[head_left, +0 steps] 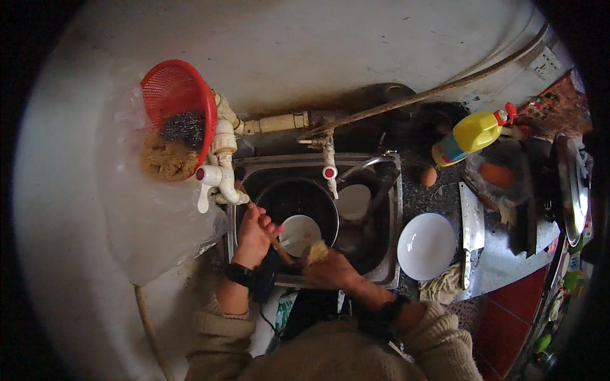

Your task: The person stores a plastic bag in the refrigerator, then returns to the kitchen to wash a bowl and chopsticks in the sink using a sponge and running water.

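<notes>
My left hand (254,236) is closed around a long, thin brown wooden stick (277,243) that slants over the near left part of the sink (395,254). What kind of utensil it is, I cannot tell. My right hand (333,272) grips a tan, fibrous scrubbing pad (316,253), probably loofah, close to the stick's lower end; whether the two touch is unclear. Beyond both hands, a dark round pot (289,189) sits in the sink with a white bowl (300,233) in it. Another pale bowl (353,202) lies to the right of the pot.
Taps (329,159) and pipes stick out above the sink. At left hangs a red basket (206,108) with scrubbers. On the right counter are a white bowl (427,246), a cleaver (471,219), an egg (428,176), a yellow bottle (473,134) and a rag (443,287).
</notes>
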